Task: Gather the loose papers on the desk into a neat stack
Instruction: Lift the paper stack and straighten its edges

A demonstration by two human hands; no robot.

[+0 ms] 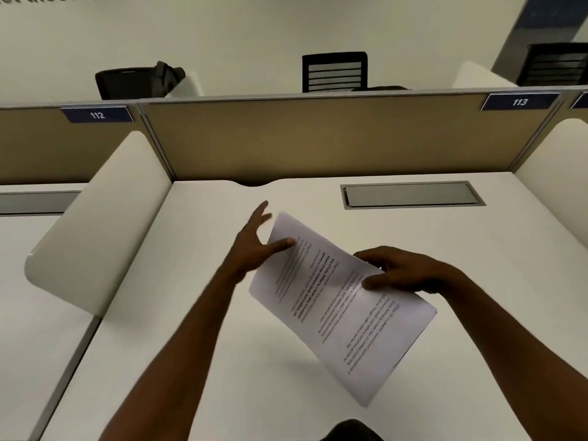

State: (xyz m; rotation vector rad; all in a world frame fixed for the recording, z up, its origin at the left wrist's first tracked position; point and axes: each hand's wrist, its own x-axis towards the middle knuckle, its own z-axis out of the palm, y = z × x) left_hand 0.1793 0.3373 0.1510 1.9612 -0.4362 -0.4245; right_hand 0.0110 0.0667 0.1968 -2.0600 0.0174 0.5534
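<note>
A bundle of white printed papers (337,307) is held tilted above the white desk (197,313), its long side running from upper left to lower right. My right hand (401,270) pinches the upper right edge of the sheets, thumb on top. My left hand (254,246) holds the upper left corner, thumb lying on the top sheet and the other fingers spread behind the papers. The sheets overlap loosely, with edges slightly offset near my right hand. No other loose paper shows on the desk.
A grey cable hatch (410,194) is set into the desk at the back right. A tan partition (318,135) closes the back, and rounded white dividers (95,224) stand on both sides. Black chairs (334,71) stand beyond the partition.
</note>
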